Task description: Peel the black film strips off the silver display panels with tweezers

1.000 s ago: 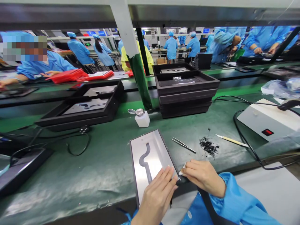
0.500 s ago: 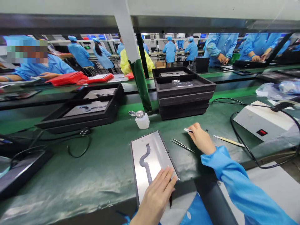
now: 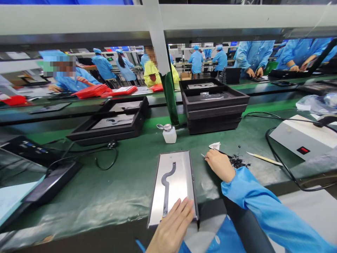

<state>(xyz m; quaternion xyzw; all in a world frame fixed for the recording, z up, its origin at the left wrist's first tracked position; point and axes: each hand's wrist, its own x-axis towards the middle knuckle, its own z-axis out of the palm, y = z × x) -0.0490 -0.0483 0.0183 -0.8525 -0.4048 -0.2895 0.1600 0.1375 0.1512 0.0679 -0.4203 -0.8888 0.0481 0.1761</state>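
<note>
A flat display panel (image 3: 181,179) with a silvery back lies near the bench edge, a dark curved ribbon cable (image 3: 165,189) running along it. My left hand (image 3: 175,225) rests on its lower end, fingers stretched out flat, covering that part. Right of the panel, my right hand (image 3: 220,165) is closed round the tweezers (image 3: 203,155); only their metal tip shows at the fingers. Just behind that hand lies a crumpled white wipe (image 3: 215,145). A pile of black scraps (image 3: 239,161) lies beside my right wrist, near a yellow-handled knife (image 3: 264,159).
A white bottle (image 3: 169,134) with its lid up stands behind the panel. Black trays (image 3: 216,112) are stacked behind; another tray pair (image 3: 110,131) sits left. A white box (image 3: 302,138) with a black cable stands right. Co-workers sit across the bench.
My right hand has let go of the white wipe and taken hold of the tweezers that lay on the bench. The view has shifted, uncovering the black scraps. My left hand stays on the panel.
</note>
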